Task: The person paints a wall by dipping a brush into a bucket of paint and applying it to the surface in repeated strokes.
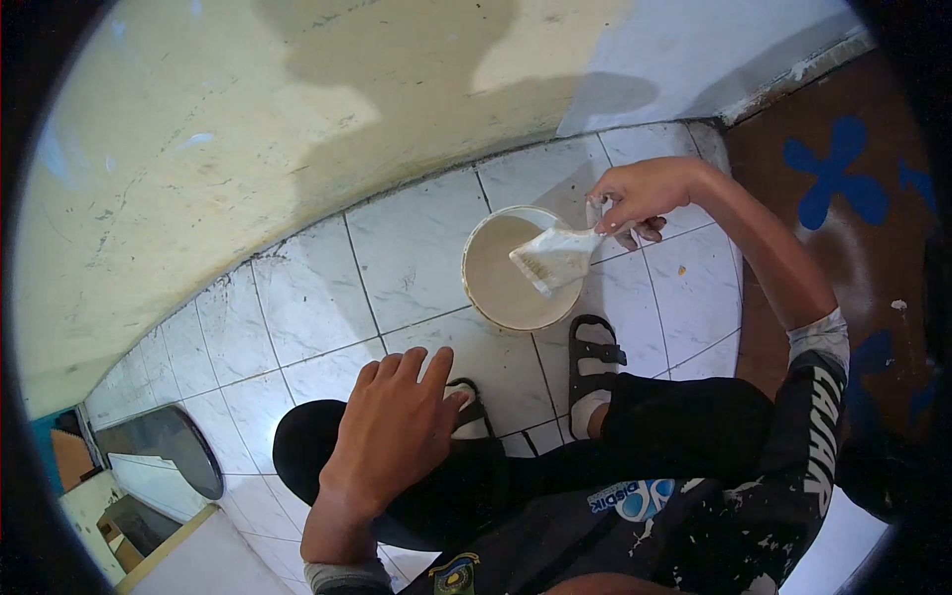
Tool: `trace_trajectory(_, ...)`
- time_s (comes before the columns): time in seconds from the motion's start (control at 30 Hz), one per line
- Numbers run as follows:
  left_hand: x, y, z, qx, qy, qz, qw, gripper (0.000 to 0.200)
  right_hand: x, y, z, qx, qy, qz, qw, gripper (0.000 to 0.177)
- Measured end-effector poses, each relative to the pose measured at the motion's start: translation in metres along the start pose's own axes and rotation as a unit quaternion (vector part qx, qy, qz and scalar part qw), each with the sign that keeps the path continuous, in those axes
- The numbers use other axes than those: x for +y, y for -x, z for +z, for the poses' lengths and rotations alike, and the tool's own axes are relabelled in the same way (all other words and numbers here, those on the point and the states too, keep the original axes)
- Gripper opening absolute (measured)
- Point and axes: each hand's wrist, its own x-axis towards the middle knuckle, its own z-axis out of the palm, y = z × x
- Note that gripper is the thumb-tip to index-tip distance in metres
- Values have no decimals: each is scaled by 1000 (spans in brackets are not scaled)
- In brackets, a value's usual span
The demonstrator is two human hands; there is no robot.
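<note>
My right hand [640, 198] is closed round the handle of a wide, paint-coated brush [555, 260]. Its broad end hangs over a round bucket [466, 260], overlapping the rim on the right side in this view. Inside the bucket is a pale beige liquid [501, 283] that looks like paint. White smears cover the fingers of this hand. My left hand [397, 421] is empty, back up, fingers stretched and slightly apart above my left knee.
White floor tiles [397, 263] surround the bucket, with my sandalled feet [595, 362] just below it. A yellowish wall [198, 149] has a pale painted patch [684, 59] at upper right. Brown boards with blue flowers [838, 174] stand to the right.
</note>
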Motion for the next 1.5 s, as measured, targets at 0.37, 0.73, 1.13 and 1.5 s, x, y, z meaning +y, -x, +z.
trace_trajectory(0.37, 5, -10, 0, -18, -9, -14, 1000, 43, 105, -23, 17, -38, -362, -10, 932, 17)
trace_trajectory(0.73, 6, -17, -1, -20, -7, -9, 1000, 43, 117, -30, 22, -68, -418, -42, 905, 18)
trace_trajectory(1.13, 5, -16, -2, -17, -3, -11, 1000, 44, 127, -42, 35, -137, -465, -20, 874, 24)
trace_trajectory(1.5, 3, -17, -3, -15, -2, 1, 1000, 44, 89, 19, 13, 34, -499, -206, 841, 24)
